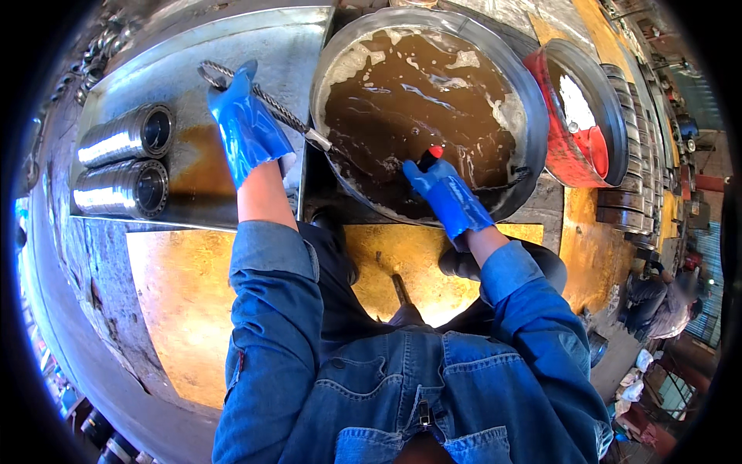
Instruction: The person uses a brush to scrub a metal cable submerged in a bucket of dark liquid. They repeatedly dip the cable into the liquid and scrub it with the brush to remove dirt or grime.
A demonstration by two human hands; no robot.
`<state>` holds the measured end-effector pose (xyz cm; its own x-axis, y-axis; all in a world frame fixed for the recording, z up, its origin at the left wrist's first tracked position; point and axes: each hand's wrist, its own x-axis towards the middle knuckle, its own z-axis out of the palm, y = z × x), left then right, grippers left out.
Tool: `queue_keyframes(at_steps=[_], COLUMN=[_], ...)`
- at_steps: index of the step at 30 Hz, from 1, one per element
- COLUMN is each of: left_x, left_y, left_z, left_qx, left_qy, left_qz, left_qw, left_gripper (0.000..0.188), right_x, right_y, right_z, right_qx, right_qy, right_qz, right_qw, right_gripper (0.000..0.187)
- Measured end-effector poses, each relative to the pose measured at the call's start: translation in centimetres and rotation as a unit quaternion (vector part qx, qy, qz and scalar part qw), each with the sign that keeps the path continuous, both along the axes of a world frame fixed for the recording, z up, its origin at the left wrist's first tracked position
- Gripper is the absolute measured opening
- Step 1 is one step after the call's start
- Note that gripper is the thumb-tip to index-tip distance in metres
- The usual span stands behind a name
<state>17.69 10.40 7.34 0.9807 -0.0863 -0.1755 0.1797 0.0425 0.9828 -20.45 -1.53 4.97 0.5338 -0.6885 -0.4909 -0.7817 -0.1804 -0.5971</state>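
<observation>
My left hand (243, 124), in a blue rubber glove, is closed around a steel wire rope (280, 112) above the metal tray. One loop of the rope sticks out past the glove; a metal ferrule (318, 140) lies by the rim of a round tub (533, 116) of brown, foamy liquid (410, 97). Low over the tub's near side, my gloved right hand (447, 193) grips a tool with a black-and-red handle (431, 156). The tool's working end cannot be made out. Dark rope shows again at the tub's right side; its middle is hidden in the liquid.
Two stacks of shiny metal rings (124, 188) lie on the metal tray (202, 50) at left. Right of the tub stands a red drum (553, 147) with a red scoop-like piece inside, beside more ring stacks (626, 162). Another person (657, 301) crouches at far right.
</observation>
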Motion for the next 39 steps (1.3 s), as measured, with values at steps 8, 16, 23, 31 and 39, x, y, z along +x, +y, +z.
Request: queue_keyframes(at_steps=[8,16,23,31,39], left_x=[-7.3,-18.1,-22.0,-24.2,-25.1], left_y=[1.8,0.8,2.8,1.0,0.6], left_z=[5.9,4.5,2.6,1.6,0.2], left_qx=[0.448,0.276,0.375,0.457,0.481], left_qy=[-0.287,-0.123,-0.008,-0.350,-0.399], left_qz=[0.119,-0.409,-0.384,-0.476,-0.435], left_qw=[0.838,0.861,0.844,0.665,0.649], left_gripper=[0.079,0.030,0.040,0.018,0.013], right_x=[-1.3,-5.0,-8.0,-9.5,-11.3], right_y=[0.7,-1.7,-5.3,-6.9,-7.6], right_z=[2.0,-1.2,-0.6,-4.7,-3.7], right_qx=[0.065,-0.043,-0.015,0.004,-0.082], right_qy=[-0.053,-0.112,-0.172,-0.300,-0.269], right_qz=[-0.037,0.033,-0.039,0.044,0.007], right_qw=[0.996,0.992,0.984,0.953,0.960], right_gripper=[0.049,0.041,0.043,0.028,0.029])
